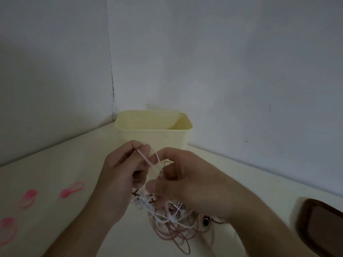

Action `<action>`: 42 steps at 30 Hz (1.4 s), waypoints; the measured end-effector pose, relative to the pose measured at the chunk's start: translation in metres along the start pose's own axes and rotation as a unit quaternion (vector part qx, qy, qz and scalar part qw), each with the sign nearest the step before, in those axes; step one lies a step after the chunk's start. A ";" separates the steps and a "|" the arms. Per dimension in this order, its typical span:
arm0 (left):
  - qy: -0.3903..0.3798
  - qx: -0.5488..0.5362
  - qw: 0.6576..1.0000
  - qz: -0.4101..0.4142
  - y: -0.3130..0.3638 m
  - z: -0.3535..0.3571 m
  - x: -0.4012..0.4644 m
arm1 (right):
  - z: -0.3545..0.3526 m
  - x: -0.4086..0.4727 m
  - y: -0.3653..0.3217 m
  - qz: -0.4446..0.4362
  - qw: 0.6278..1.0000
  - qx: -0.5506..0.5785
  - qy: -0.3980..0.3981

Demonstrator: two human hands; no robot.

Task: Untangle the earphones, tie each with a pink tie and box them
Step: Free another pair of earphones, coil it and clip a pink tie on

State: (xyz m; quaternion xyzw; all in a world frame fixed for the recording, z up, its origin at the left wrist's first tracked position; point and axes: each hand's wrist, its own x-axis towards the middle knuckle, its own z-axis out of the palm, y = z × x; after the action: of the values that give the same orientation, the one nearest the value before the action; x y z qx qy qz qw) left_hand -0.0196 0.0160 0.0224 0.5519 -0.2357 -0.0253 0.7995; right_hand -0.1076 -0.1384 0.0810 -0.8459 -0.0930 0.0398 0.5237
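Note:
A tangle of earphone cables (167,217), white, pale pink and dark, lies on the table below my hands. My left hand (120,175) pinches a pale pink cable (143,157) that runs up out of the tangle. My right hand (185,180) grips the lifted cable bundle close beside the left hand, just above the heap. An open cream box (154,134) stands upright behind my hands, near the wall corner. Three pink ties lie at the left: one (72,190), a second (27,198) and a third (7,230).
A dark brown lid or tray (323,225) lies at the right edge. The pale table (61,156) ends at grey walls that meet in a corner behind the box.

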 end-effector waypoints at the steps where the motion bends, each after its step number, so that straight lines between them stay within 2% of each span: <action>1: -0.004 -0.001 1.000 -0.001 0.000 -0.001 0.000 | -0.002 0.002 0.004 -0.009 1.000 0.008 0.024; 3: -0.022 -0.010 1.000 -0.004 0.000 -0.003 0.001 | -0.010 0.001 0.008 -0.017 0.992 0.091 0.081; 6: -0.064 0.002 0.998 -0.017 0.000 -0.004 0.001 | -0.031 -0.005 0.001 -0.072 0.950 0.266 0.147; 11: -0.103 0.042 0.993 -0.028 -0.005 -0.003 0.002 | -0.048 -0.010 -0.003 -0.145 0.895 0.348 0.238; 15: -0.134 0.105 0.985 -0.016 -0.005 -0.005 0.001 | -0.052 -0.015 -0.004 -0.185 0.869 0.361 0.283; 21: -0.083 0.126 0.988 -0.045 -0.003 -0.004 0.002 | -0.060 -0.019 -0.003 -0.193 0.848 0.363 0.335; 23: -0.088 0.155 0.983 -0.043 -0.001 -0.005 0.002 | -0.061 -0.019 -0.001 -0.188 0.842 0.365 0.350; 26: -0.111 0.255 0.960 -0.017 -0.003 -0.005 0.001 | -0.063 -0.019 0.000 -0.193 0.835 0.365 0.364; 28: -0.100 0.352 0.931 -0.002 -0.009 -0.005 0.002 | -0.063 -0.020 -0.001 -0.197 0.831 0.369 0.367; 30: -0.072 0.401 0.913 0.001 -0.015 -0.005 0.002 | -0.064 -0.021 -0.002 -0.198 0.830 0.370 0.367; 34: -0.005 0.338 0.940 -0.044 -0.018 -0.009 0.010 | -0.067 -0.024 -0.003 -0.212 0.812 0.391 0.379; 39: 0.083 0.230 0.957 -0.157 -0.020 -0.012 0.013 | -0.067 -0.025 -0.005 -0.221 0.791 0.409 0.397; 42: 0.146 0.158 0.960 -0.180 -0.020 -0.019 0.017 | -0.068 -0.026 -0.003 -0.222 0.778 0.426 0.404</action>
State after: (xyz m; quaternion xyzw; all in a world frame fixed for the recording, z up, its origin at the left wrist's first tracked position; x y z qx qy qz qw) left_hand 0.0079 0.0191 0.0052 0.7022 -0.0147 -0.0504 0.7100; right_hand -0.1222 -0.2019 0.1134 -0.4308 -0.0313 -0.3876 0.8143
